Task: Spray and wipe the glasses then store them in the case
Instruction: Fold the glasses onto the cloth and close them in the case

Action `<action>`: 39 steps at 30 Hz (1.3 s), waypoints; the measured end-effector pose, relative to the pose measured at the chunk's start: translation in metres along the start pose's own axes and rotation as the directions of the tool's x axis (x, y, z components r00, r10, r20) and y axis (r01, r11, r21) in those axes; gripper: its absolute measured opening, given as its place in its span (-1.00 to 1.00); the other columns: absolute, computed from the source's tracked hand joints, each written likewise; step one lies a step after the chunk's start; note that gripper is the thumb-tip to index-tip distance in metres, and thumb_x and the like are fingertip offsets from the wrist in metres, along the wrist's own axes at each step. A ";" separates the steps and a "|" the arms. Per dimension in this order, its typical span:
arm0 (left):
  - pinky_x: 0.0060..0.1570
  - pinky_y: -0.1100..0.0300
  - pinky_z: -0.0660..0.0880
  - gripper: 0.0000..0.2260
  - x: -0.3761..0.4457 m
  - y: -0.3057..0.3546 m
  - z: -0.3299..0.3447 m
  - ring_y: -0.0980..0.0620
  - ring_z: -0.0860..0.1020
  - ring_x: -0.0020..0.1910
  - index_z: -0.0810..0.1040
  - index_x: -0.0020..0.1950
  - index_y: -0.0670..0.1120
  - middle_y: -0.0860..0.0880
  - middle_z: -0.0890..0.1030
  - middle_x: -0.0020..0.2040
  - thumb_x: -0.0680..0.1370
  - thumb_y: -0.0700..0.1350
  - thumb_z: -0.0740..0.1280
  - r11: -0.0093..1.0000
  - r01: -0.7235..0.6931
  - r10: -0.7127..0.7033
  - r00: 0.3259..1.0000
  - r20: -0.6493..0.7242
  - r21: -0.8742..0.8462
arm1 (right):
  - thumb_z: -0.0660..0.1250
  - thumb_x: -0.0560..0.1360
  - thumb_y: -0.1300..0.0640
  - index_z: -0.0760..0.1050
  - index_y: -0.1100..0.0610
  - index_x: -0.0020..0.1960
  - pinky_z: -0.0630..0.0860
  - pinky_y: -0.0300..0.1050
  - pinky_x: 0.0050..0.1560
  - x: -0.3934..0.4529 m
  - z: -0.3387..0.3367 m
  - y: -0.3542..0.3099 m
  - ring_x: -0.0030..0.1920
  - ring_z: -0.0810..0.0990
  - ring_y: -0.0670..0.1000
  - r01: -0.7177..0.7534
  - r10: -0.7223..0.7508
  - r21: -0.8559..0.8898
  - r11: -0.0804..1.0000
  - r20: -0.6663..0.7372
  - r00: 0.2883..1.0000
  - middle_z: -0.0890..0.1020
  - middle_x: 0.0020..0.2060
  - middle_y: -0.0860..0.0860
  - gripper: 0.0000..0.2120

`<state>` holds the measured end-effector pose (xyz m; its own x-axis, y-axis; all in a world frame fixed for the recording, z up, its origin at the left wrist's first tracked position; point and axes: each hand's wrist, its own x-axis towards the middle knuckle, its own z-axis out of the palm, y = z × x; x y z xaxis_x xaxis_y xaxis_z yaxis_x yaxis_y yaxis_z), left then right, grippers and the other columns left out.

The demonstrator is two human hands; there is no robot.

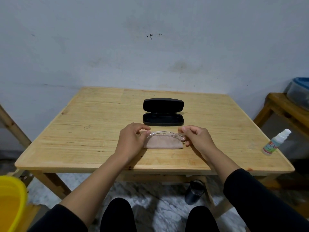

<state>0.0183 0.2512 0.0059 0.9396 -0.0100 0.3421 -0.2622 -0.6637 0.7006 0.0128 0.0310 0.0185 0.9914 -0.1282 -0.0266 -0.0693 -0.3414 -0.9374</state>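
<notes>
Your knees, in black, sit nearest the lens at the bottom edge, above a marbled floor.

Items, left to right:

- Yellow tub: on the floor at the lower left, beside the desk leg.
- Desk: pale wood, set against a grey-white wall.
- Your left hand: fingers curled, thumb and fingertips pinching the left end of the glasses.
- Glasses: clear frame, held between both hands just over the cloth, near the front middle of the desk. Whether they touch the cloth cannot be told.
- Cloth: beige, folded, flat on the desk under the glasses.
- Glasses case: black, hard shell, lying open just behind the glasses, lid tilted up toward the wall.
- Your right hand: fingers curled, pinching the right end of the glasses at the hinge.
- Dark bottle: on the floor under the desk's right side.
- Spray bottle: small, white nozzle, coloured label, standing near the right edge of the desk, well apart from the hands.
- Side table: wooden, at far right, carrying a blue-lidded container.
</notes>
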 end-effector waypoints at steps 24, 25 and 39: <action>-0.18 0.62 0.33 -0.91 0.066 0.005 0.005 0.14 0.58 -0.21 0.67 -0.07 -0.07 0.03 0.67 -0.18 0.48 -0.17 0.39 0.979 0.081 -0.110 0.982 -0.152 -0.185 | 0.46 0.39 0.23 0.64 0.08 -0.10 0.36 -0.57 -0.33 0.057 0.004 -0.039 -0.30 0.51 -0.21 0.165 -0.197 -0.230 0.959 -0.122 0.973 0.63 -0.21 -0.07 -0.89; -0.18 0.62 0.33 -0.91 0.070 0.005 0.007 0.13 0.58 -0.21 0.67 -0.06 -0.07 0.02 0.68 -0.18 0.48 -0.17 0.38 0.979 0.086 -0.116 0.981 -0.155 -0.184 | 0.46 0.39 0.22 0.65 0.08 -0.09 0.36 -0.57 -0.32 0.063 0.004 -0.040 -0.30 0.50 -0.21 0.167 -0.201 -0.242 0.956 -0.124 0.972 0.63 -0.21 -0.07 -0.89; -0.18 0.54 0.31 -0.88 0.089 -0.023 0.034 0.15 0.54 -0.17 0.67 -0.06 -0.08 0.00 0.69 -0.14 0.49 -0.21 0.35 0.985 0.144 -0.149 0.987 -0.055 -0.095 | 0.44 0.40 0.25 0.66 0.14 -0.07 0.35 -0.59 -0.31 0.098 0.018 -0.010 -0.28 0.50 -0.21 0.096 -0.131 -0.279 0.955 -0.110 0.985 0.64 -0.20 -0.02 -0.88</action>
<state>0.1158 0.2397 -0.0010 0.9546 0.1305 0.2677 -0.1442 -0.5839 0.7989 0.1130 0.0385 0.0194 0.9737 -0.1838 0.1348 -0.0020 -0.5985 -0.8011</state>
